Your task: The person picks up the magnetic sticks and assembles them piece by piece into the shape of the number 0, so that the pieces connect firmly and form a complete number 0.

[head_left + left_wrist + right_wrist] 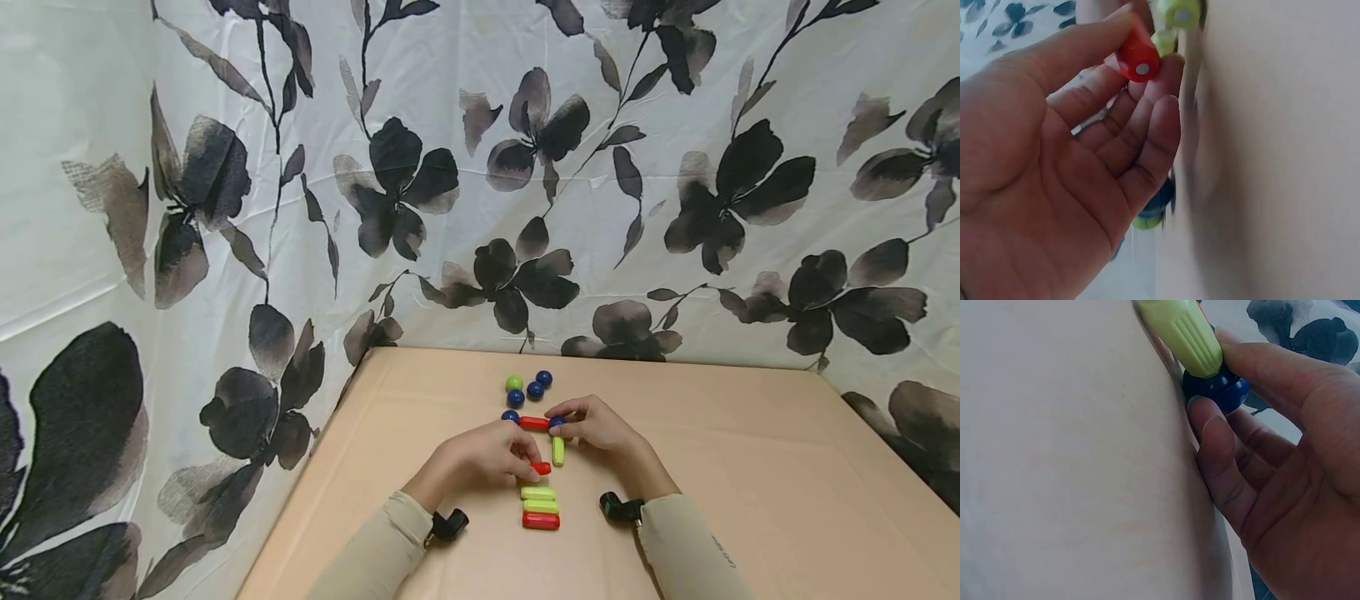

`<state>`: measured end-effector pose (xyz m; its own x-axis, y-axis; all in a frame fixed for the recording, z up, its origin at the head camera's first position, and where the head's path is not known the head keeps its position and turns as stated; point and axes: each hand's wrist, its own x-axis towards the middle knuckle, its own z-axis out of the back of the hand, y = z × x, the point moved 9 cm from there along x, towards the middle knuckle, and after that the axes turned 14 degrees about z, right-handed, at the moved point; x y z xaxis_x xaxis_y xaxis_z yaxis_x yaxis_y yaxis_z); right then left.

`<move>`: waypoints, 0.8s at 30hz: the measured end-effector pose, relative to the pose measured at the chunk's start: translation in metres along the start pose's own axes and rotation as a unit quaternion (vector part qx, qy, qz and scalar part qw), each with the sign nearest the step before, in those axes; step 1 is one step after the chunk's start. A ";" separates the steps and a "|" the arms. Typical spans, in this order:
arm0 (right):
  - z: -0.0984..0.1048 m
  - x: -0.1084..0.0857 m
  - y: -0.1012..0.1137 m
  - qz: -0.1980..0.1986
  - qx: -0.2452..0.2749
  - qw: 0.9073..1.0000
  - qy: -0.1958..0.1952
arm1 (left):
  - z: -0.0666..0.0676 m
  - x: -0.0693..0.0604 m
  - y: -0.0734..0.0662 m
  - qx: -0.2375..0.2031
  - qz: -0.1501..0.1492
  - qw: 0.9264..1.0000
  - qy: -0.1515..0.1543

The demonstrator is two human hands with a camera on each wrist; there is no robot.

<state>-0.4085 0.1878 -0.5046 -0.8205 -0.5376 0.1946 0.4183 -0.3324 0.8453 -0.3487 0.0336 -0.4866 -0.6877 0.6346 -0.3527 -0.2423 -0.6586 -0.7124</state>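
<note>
My left hand [487, 454] pinches a short red magnetic rod [1140, 59] between thumb and fingers; a round silver tip shows at its end. With thumb and fingertips, my right hand [600, 429] grips a dark blue ball [1229, 392] on the table. One end of a ribbed yellow-green rod [1185, 337] meets that ball, and the rod points toward the near side. Another red rod [534, 423] lies between the gripped ball and a second blue ball [510, 416], which is partly behind my left hand.
Beyond the hands lie a green ball [513, 383] and several blue balls [535, 390]. Nearer me, two yellow-green rods [539, 500] and a red rod [541, 521] lie side by side on the tan table [750, 500]. A flower-patterned cloth [465, 208] hangs behind the table.
</note>
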 end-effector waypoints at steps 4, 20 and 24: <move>0.000 0.000 0.000 0.004 -0.001 1.000 0.002 | 0.007 0.001 0.009 -0.067 0.002 0.998 0.013; -0.001 0.000 0.000 0.000 -0.001 1.000 0.003 | 0.018 -0.003 0.029 -0.183 0.000 0.979 0.087; 0.000 0.000 0.000 -0.004 -0.009 1.000 -0.002 | 0.020 -0.003 0.037 -0.170 0.024 0.983 0.070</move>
<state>-0.4085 0.1877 -0.5044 -0.8254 -0.5315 0.1901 0.4186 -0.3503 0.8379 -0.3695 -0.0005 -0.4999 -0.5863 0.6708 -0.4541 0.0471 -0.5314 -0.8458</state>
